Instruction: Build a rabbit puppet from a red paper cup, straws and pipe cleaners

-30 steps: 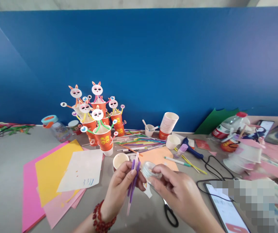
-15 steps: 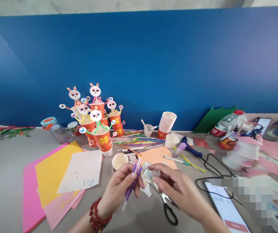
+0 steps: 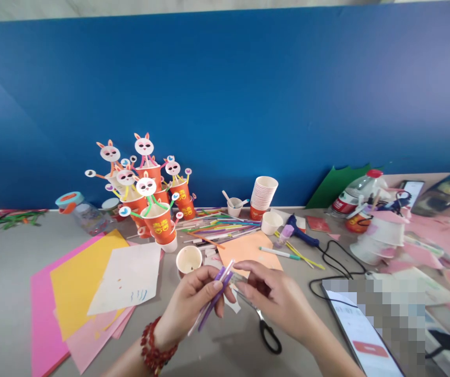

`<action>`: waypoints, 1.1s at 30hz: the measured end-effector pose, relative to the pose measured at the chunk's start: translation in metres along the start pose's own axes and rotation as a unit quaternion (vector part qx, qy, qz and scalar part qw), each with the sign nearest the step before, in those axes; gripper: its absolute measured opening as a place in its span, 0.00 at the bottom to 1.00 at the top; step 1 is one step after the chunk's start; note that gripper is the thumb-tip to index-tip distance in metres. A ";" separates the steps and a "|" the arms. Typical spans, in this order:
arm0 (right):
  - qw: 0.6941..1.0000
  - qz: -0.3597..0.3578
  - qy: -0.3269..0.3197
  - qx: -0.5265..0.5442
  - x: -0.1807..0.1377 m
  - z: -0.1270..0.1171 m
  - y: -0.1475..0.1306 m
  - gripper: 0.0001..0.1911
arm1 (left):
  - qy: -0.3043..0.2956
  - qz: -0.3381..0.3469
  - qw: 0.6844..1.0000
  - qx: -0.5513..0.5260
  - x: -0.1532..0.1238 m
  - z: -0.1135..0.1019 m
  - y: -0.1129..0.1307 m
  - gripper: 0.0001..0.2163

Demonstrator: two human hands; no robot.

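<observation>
Pinching a slanted bundle of purple and white sticks in the head view, the left hand is clamping its grip around their middle, probably so that the lengths are lining up and both ends are staying free. Just beside it, above the counter, the right hand is closing thumb and forefinger on a small translucent item, mostly hidden, presumably so that it is sitting close to the bundle. Black-handled scissors are lying below that hand, likely for easy reach. Among the containers, a paper cup beyond the left hand is showing a few dark specks inside. Farther back, a small white cup is holding upright a pale stick and a blue-tipped one, and nested paper cups are standing in a leaning stack. Red cups at the left are bearing rabbit-faced figures, and a clear plastic jar behind the coloured paper is holding small multicoloured contents, too blurred to identify.
</observation>
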State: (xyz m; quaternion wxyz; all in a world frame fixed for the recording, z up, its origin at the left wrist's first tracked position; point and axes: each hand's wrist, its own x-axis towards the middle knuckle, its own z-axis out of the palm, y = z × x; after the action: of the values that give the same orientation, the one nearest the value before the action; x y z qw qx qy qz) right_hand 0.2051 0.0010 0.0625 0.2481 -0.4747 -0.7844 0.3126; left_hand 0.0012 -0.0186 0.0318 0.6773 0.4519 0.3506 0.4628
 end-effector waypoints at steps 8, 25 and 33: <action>0.994 0.034 -0.066 0.085 0.001 0.001 0.006 0.12 | -0.018 -0.004 1.000 0.023 0.001 -0.002 0.002 0.12; 0.998 0.051 0.035 -0.019 -0.012 0.012 0.037 0.14 | 0.024 -0.051 0.995 -0.082 0.005 -0.011 -0.003 0.08; 0.991 0.088 0.102 -0.028 -0.066 0.025 0.085 0.13 | 0.014 -0.085 0.993 -0.076 0.006 -0.015 -0.017 0.08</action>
State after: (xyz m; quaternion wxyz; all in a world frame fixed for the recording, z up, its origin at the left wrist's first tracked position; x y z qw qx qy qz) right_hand 0.2658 -0.0350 -0.0225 0.2847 -0.5782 -0.7185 0.2616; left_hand -0.0046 -0.0120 0.0101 0.7416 0.3611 0.3611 0.4351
